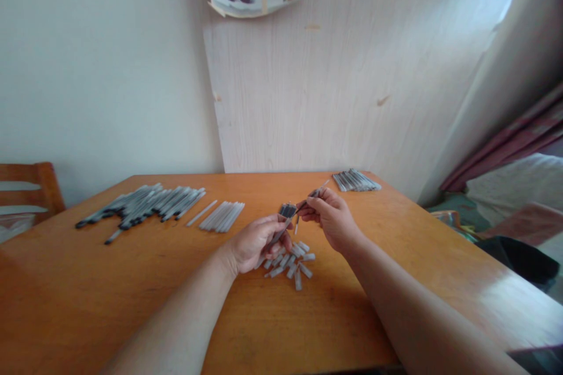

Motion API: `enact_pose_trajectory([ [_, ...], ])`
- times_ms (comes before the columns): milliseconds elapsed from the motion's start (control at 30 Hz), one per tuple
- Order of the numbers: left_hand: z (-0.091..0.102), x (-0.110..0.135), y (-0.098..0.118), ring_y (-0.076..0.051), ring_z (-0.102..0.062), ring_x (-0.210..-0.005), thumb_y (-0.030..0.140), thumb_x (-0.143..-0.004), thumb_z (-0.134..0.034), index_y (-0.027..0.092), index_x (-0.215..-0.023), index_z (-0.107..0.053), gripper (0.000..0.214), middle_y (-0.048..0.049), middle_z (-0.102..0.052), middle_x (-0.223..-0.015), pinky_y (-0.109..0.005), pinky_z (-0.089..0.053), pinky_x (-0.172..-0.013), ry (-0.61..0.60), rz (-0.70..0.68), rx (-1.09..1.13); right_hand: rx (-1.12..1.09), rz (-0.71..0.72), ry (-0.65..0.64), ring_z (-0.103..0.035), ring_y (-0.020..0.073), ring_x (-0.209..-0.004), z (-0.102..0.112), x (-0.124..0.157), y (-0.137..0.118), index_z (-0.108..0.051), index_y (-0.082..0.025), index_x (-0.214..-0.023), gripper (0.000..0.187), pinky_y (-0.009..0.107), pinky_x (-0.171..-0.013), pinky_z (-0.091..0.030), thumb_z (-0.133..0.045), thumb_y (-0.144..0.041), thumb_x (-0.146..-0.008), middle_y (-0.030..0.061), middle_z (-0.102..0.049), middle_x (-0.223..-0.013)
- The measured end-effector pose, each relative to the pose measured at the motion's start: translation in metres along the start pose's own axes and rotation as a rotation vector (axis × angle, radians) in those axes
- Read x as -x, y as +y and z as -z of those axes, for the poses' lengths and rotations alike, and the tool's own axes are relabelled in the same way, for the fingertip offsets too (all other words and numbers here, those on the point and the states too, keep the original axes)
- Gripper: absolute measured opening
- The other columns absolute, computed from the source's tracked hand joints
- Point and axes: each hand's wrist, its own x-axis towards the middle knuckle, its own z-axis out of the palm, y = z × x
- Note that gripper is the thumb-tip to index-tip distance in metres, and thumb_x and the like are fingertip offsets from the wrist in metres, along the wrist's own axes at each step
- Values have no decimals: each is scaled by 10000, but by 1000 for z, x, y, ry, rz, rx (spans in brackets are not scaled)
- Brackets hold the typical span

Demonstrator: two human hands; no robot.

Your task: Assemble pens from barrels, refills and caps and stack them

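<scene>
In the head view, the only one I have, my two hands work near the middle of the table, above its wood. My left hand has thumb and fingers closed around a greyish tube, which slants up toward the far right. My right hand, a little farther off, pinches a slim dark stick between thumb and fingertips, the other fingers curled beneath. The picture is soft here, so I cannot tell whether stick and tube touch or only overlap.

I judge the step to be bringing the two into line, end to end. To do it well, I would steady the left grip close to the tube's upper end, roll the stick lightly until both share one slant, then press along that line with no sideways bend, since so thin a piece could flex.

I would also lift a touch higher: the small clear pieces lie scattered just below the left fingers, and a short row of dark rods lies just beyond the hands. The pale tubes to the left, the dark-ended pile farther left and the bundle at far right stand clear of my wrists.
</scene>
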Motion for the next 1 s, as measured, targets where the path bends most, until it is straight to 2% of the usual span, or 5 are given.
enact_pose_trajectory([
  [567,0,-1,0,-66,-395,-426,329,-847,-533,162,-979,-526,214,-42,-634,-683,-184,-196,-398,-5,27,13,56,-55,-19,-613,121,-654,-4,4,2,-580,-169,-795,197,232,-587,-445,-640,-354,-768,59,-691,-828],
  [800,-2,0,2,-66,-404,-422,323,-838,-548,166,-960,-529,200,-36,-632,-667,-184,-198,-395,11,26,23,137,-56,-119,-579,118,-640,-8,7,2,-602,-167,-767,190,224,-551,-396,-651,-349,-748,22,-640,-692],
  [900,-1,0,1,-66,-412,-419,326,-830,-560,164,-962,-531,211,-36,-630,-663,-183,-199,-396,7,27,30,151,-56,-142,-588,124,-659,-7,7,2,-625,-165,-800,200,222,-542,-393,-643,-359,-758,32,-655,-721],
  [1000,0,0,1,-68,-411,-423,330,-830,-558,162,-960,-533,214,-39,-630,-666,-181,-200,-398,2,20,32,134,-62,-109,-606,131,-683,-4,5,3,-649,-162,-866,234,223,-540,-397,-630,-375,-772,53,-681,-791],
])
